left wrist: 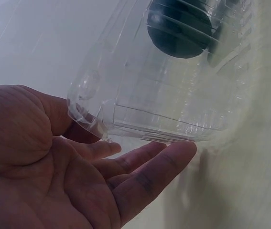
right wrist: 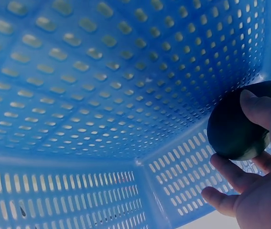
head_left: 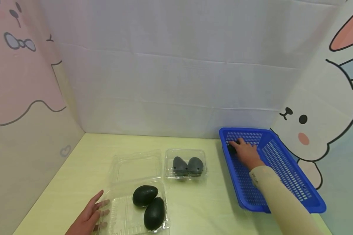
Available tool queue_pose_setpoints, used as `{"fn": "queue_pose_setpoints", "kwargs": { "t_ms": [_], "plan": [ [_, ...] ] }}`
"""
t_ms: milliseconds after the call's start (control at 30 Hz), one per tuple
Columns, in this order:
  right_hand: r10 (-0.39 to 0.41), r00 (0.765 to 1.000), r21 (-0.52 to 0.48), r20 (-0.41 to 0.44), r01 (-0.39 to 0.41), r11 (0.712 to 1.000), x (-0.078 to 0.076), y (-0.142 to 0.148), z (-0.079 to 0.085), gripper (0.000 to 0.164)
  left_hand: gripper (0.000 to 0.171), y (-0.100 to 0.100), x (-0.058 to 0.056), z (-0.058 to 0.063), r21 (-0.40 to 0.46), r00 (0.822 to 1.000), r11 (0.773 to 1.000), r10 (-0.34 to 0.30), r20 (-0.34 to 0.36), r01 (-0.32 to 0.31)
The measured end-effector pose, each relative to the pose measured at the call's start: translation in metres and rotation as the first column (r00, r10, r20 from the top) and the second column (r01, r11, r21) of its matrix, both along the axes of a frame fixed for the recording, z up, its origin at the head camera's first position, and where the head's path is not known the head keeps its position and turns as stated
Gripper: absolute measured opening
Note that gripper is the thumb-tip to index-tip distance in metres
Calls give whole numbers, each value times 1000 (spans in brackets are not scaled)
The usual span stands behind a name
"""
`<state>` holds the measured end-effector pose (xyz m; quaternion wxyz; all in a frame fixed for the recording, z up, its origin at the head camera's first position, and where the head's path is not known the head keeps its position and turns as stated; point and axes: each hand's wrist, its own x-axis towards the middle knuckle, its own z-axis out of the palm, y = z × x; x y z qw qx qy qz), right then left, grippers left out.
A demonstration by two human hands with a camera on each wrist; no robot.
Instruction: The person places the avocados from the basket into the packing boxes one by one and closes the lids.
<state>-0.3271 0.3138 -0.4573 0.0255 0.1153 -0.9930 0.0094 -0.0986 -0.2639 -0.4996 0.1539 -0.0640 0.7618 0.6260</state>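
Observation:
An open clear plastic clamshell box (head_left: 120, 209) lies at the front left, with two dark avocados (head_left: 154, 213) in its base. At its left side, my left hand (head_left: 86, 217) touches the plastic wall with loosely extended fingers, as the left wrist view also shows. My right hand (head_left: 247, 153) reaches into the far left corner of a blue plastic basket (head_left: 238, 192). There it grips another dark avocado (right wrist: 235, 126), with the thumb on one side and fingers on the other. In the head view the hand mostly covers this avocado.
A closed clear clamshell (head_left: 185, 153) holding two avocados (head_left: 195, 165) stands behind the open box, left of the basket. White fabric (head_left: 170, 81) forms the back wall. A printed side panel (head_left: 320, 130) stands beside the basket. The table surface (head_left: 200, 202) is pale yellow.

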Motion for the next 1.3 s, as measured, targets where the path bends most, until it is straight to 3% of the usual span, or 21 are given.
{"fn": "queue_pose_setpoints", "kwargs": {
  "t_ms": [500, 767, 1067, 1300],
  "plan": [
    [23, 999, 61, -48, -20, 998, 18, 10, 15, 50, 64, 2, -1, 1, -25, 1000, 999, 24, 9, -24],
    [59, 988, 36, -145, -54, 998, 28, 15, 22, 54, 63, 4, -1, 0, -26, 999, 999, 34, 2, -34],
    [58, 982, 11, -180, -57, 998, 39, 5, 41, 51, 63, 2, -2, 0, -45, 1000, 999, 13, 8, -13],
    [110, 967, 22, -229, -108, 994, 47, -7, 54, 54, 64, 1, -2, -2, -40, 1000, 999, 17, 10, -17]
  ]
}}
